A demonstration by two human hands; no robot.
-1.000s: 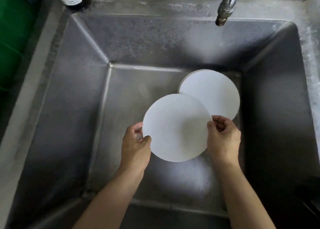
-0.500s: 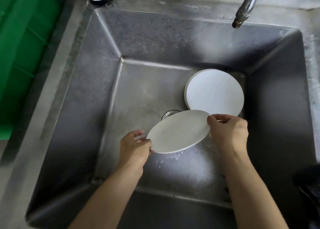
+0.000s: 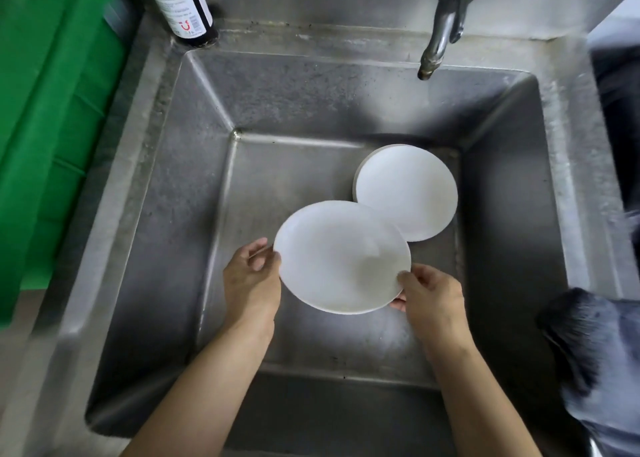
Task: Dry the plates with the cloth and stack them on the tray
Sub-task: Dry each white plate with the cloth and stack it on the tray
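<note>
Holding a white plate (image 3: 341,257) over the steel sink (image 3: 194,193), left hand (image 3: 251,278) and right hand (image 3: 431,297) each had a grip pinched on its rim. Likely wet; it could slip onto the stacked plates (image 3: 407,191) below.

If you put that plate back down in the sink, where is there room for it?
The sink floor is bare on the left, between the left wall and the stacked plates. The stack fills the far right corner. The left hand and right hand hold the plate above the near floor, also bare.
</note>
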